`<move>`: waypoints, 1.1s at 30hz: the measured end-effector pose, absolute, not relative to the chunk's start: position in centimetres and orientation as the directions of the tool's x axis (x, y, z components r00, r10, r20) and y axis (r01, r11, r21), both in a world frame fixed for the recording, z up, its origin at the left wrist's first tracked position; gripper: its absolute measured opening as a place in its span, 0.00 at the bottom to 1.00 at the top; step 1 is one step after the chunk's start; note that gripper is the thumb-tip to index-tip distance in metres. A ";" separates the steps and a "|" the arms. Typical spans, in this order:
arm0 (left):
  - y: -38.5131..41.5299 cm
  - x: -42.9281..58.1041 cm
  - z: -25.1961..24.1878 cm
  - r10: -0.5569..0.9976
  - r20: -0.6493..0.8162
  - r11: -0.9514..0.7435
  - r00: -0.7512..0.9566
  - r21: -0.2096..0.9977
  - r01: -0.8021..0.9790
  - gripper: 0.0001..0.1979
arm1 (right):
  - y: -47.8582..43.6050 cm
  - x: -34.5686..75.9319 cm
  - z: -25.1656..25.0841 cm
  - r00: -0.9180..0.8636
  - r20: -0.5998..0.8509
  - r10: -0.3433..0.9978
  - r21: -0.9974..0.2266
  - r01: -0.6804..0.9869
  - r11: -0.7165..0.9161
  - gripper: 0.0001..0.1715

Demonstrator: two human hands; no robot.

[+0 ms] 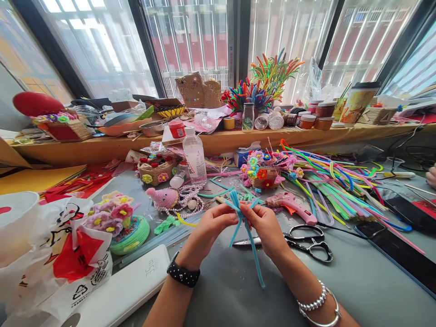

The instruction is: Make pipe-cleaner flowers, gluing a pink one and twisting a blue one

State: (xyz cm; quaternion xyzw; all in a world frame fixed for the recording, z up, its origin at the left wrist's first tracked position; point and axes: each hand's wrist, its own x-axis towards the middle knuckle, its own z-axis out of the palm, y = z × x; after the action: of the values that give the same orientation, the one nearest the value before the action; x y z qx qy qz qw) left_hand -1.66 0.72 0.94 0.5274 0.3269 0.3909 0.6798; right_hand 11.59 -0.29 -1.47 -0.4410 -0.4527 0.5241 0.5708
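Observation:
Light-blue pipe cleaners (251, 247) are bunched between my hands above the grey table (221, 290), some ends pointing up and two hanging down. My left hand (213, 229) pinches the bundle from the left, while the fingers of my right hand (267, 227) close on it from the right. Exactly how the stems cross is partly hidden by my fingers. Behind and below my right hand lie black-handled scissors (311, 240), their blades reaching left under the hanging ends. A pink glue gun (294, 204) rests just beyond my right hand.
Loose pipe cleaners (335, 190) spread at right, near a black phone (398, 259). At left are a white box (136, 290), a plastic bag (78, 259) and a flower ornament (119, 218). A water bottle (195, 156) stands behind. Another person's hand (432, 176) shows at the right edge.

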 end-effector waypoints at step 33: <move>0.8 -0.7 0.5 0.929 -0.026 0.067 0.369 0.993 -0.100 0.15 | -0.5 12.5 -0.3 0.049 0.342 0.938 -0.931 0.155 0.331 0.07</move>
State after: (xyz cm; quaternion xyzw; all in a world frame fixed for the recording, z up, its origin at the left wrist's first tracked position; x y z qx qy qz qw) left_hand -0.67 0.83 0.52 0.5441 0.3808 0.4128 0.6233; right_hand 12.49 -0.49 -0.30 -0.4602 -0.5941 0.3502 0.5591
